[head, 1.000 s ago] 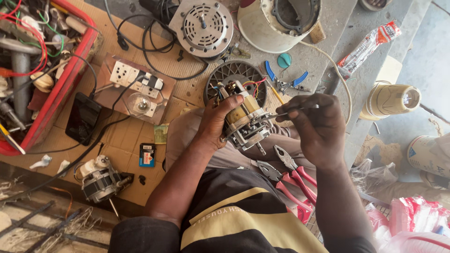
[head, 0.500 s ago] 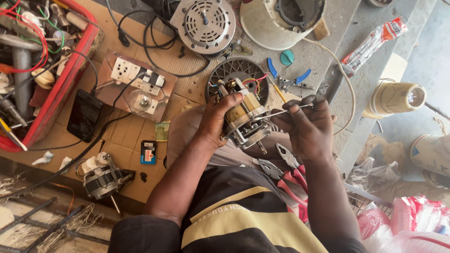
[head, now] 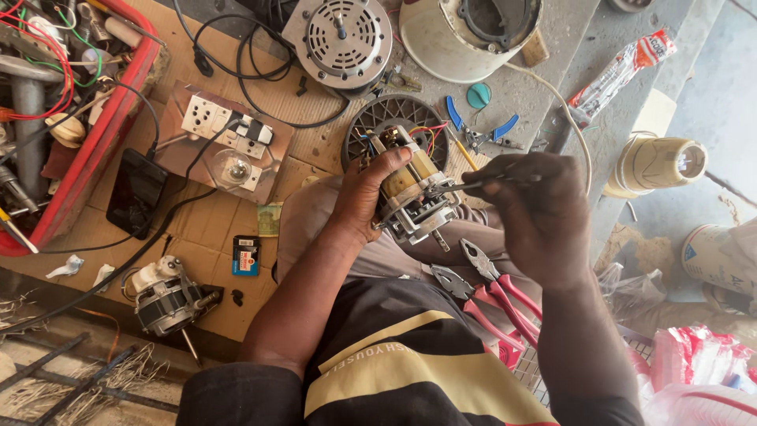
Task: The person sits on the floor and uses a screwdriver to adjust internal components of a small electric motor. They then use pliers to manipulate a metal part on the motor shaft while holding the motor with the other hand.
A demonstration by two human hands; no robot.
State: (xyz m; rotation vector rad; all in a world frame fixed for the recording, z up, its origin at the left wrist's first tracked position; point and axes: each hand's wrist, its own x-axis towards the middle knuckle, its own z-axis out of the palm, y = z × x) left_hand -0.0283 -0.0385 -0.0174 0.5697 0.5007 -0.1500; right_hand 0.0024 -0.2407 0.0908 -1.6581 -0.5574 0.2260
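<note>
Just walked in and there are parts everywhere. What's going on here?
A person sits at a cluttered work surface. Their left hand grips a small electric motor over their lap, while the right hand holds a thin metal tool with its tip at the motor. Red-handled pliers lie on the lap. A round motor and a socket board lie nearby.

Head camera looking steeply down from above, sitting close over the person's lap, taking in both forearms, the cardboard-covered workbench (head: 236, 213) beyond
</note>
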